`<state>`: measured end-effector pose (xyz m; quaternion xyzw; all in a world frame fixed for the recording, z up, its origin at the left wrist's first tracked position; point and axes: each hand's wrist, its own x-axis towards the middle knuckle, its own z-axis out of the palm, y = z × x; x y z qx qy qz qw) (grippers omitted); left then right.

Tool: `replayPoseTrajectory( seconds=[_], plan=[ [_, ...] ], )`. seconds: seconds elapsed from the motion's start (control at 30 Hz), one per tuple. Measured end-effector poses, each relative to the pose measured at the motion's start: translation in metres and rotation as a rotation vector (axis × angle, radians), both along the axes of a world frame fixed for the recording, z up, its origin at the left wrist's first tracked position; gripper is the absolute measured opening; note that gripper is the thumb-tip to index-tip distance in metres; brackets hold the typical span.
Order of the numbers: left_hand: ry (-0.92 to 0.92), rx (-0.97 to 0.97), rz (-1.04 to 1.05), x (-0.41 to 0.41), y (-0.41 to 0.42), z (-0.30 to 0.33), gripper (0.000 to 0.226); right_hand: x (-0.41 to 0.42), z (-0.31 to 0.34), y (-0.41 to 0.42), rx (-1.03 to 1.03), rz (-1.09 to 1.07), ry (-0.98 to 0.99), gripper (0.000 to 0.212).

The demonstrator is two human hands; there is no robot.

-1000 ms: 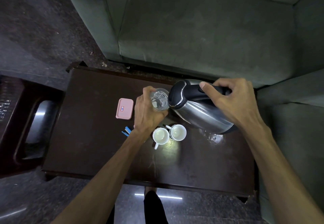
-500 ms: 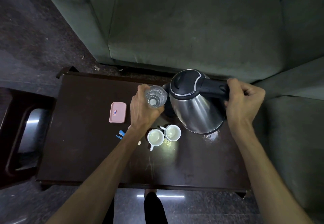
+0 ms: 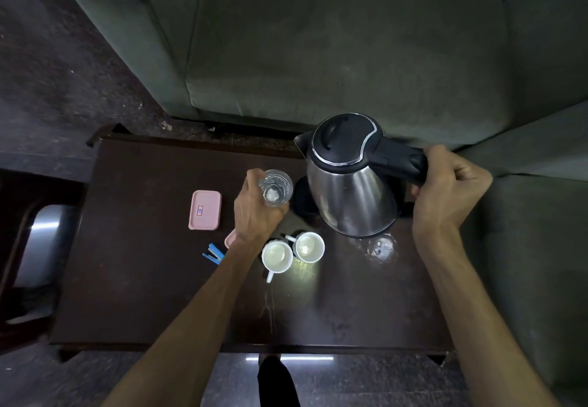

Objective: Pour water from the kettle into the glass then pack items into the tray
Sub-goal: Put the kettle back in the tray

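- Two bare hands were at work over a dark wooden table (image 3: 127, 279) set in front of a green sofa (image 3: 318, 56).
- The right hand (image 3: 451, 193) had its fingers curled tight round the black handle of the kettle (image 3: 353, 190), a polished steel body with a black lid edged in a silver band; it stood roughly upright, its spout pointing left, over a black base (image 3: 302, 199).
- The left hand (image 3: 254, 212) gripped the glass (image 3: 275, 187), clear and round, just left of the kettle and apart from it; how much water it held I could not tell.
- Two white cups (image 3: 292, 252) sat touching each other just nearer the person than the kettle.
- A second clear glass (image 3: 381, 247) lay close by the kettle's near right side.
- A pink lidded box (image 3: 205, 210) lay left of the left hand, with a small blue item (image 3: 213, 253) below it.
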<state>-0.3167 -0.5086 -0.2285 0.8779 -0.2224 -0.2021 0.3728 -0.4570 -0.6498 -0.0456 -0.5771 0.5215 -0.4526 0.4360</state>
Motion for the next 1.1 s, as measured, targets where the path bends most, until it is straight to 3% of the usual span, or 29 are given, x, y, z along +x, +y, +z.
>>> replayPoseTrajectory(
  seconds=[0.17,0.27,0.37,0.47,0.57,1.1],
  plan=[
    [-0.080,0.003,-0.074,0.001,0.004,0.005,0.070,0.013,0.006,0.007,0.000,0.051,-0.003,0.042],
    [-0.064,-0.156,0.039,0.002,0.015,0.020,0.050,0.026,0.011,0.013,-0.005,0.077,0.023,0.042],
    [0.183,-0.420,0.229,0.002,0.021,0.051,0.024,0.046,0.016,0.025,0.004,0.087,0.018,0.043],
    [0.425,-0.544,0.377,0.017,0.031,0.085,0.022,0.073,0.023,0.045,0.000,0.132,-0.004,0.042],
    [0.516,-0.605,0.471,0.040,0.049,0.111,0.022,0.105,0.027,0.065,0.031,0.160,-0.059,0.043],
    [0.293,-0.644,0.873,0.259,0.295,0.145,0.028,0.372,0.026,0.285,0.104,0.590,-0.181,0.041]
  ],
)
